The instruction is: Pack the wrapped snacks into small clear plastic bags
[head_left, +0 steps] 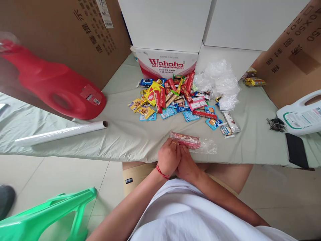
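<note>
Just beyond left hand (169,156) and right hand (186,163), both pinching a clear bag (192,141): snack pile (173,97) before Wahaha carton (166,62).

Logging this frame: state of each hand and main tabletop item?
Left hand: curled at the clear bag, grip hidden
Right hand: against left hand, grip hidden
Clear bag: flat, bars inside, right end crumpled
Wrapped snacks: loosely heaped
Plastic bags: crumpled, piled
Plastic film roll: lying sideways
Black phone: lying flat
Wahaha carton: upright
Red jug: tilt unclear

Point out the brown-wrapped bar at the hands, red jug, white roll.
Brown-wrapped bar (187,137): head view, on its wrapper.
Red jug (57,79): head view, on its side.
White roll (63,134): head view, mid-length.
</note>
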Motion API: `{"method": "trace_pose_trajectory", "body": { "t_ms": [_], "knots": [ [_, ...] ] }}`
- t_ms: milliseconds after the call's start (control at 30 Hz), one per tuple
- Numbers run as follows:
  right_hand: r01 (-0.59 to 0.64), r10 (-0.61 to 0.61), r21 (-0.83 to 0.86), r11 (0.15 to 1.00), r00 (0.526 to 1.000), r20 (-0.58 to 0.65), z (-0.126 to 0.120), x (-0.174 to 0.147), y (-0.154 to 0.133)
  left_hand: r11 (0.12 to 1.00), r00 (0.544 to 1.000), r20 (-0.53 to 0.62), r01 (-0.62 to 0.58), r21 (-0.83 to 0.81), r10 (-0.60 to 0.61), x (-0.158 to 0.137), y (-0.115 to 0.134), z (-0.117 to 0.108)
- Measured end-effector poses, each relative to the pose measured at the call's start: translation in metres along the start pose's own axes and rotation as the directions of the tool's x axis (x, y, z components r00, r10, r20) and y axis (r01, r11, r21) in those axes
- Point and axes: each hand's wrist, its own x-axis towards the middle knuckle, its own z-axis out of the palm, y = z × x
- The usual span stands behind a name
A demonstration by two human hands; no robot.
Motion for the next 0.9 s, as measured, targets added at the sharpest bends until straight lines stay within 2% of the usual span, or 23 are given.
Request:
{"method": "trace_pose_trajectory", "body": {
  "t_ms": [100,133,200,233,300,333,367,433,500,567,667,767,900],
  "knots": [
    [0.068,-0.079,0.244,0.967,0.996,0.035,-0.030,-0.010,0.007,0.991,0.998,0.022,-0.060,0.123,0.057,-0.004,0.002,0.011],
    [0.057,-0.068,0.309,0.949,0.997,0.023,-0.043,-0.015,0.009,0.985,0.998,0.035,-0.060,0.162,0.055,-0.004,0.002,0.014],
    [-0.035,0.073,0.362,0.931,0.993,-0.092,-0.070,-0.026,0.017,0.969,0.998,0.049,-0.052,0.241,0.042,-0.005,0.002,0.020],
    [-0.110,0.184,0.343,0.933,0.964,-0.194,-0.081,-0.031,0.023,0.961,0.998,0.043,-0.058,0.270,0.048,-0.005,0.002,0.023],
    [-0.290,0.367,0.239,0.926,0.837,-0.406,-0.095,-0.039,0.041,0.950,0.995,0.001,-0.093,0.299,0.097,-0.005,0.002,0.029],
    [-0.379,0.415,0.176,0.909,0.777,-0.474,-0.098,-0.042,0.052,0.947,0.991,-0.030,-0.117,0.300,0.132,-0.005,0.001,0.033],
    [-0.453,0.447,0.116,0.884,0.745,-0.494,-0.098,-0.044,0.064,0.945,0.984,-0.062,-0.143,0.294,0.169,-0.005,0.001,0.036],
    [-0.537,0.502,0.035,0.843,0.762,-0.408,-0.093,-0.046,0.085,0.941,0.965,-0.116,-0.197,0.275,0.236,-0.005,0.000,0.042],
    [-0.555,0.533,0.015,0.832,0.792,-0.297,-0.088,-0.049,0.096,0.927,0.940,-0.149,-0.260,0.270,0.307,-0.006,-0.003,0.048],
    [-0.540,0.526,0.030,0.841,0.804,-0.277,-0.088,-0.051,0.095,0.902,0.913,-0.162,-0.318,0.292,0.375,-0.007,-0.006,0.052],
    [-0.502,0.504,0.097,0.859,0.800,-0.326,-0.097,-0.049,0.076,0.867,0.891,-0.146,-0.363,0.342,0.430,-0.009,-0.009,0.055],
    [-0.498,0.509,0.113,0.860,0.817,-0.271,-0.099,-0.032,0.050,0.850,0.890,-0.106,-0.381,0.363,0.444,-0.010,-0.012,0.056],
    [-0.459,0.443,-0.064,0.886,0.880,-0.171,-0.075,0.007,0.024,0.867,0.886,-0.105,-0.408,0.285,0.451,-0.013,-0.015,0.057]
  ]
}}
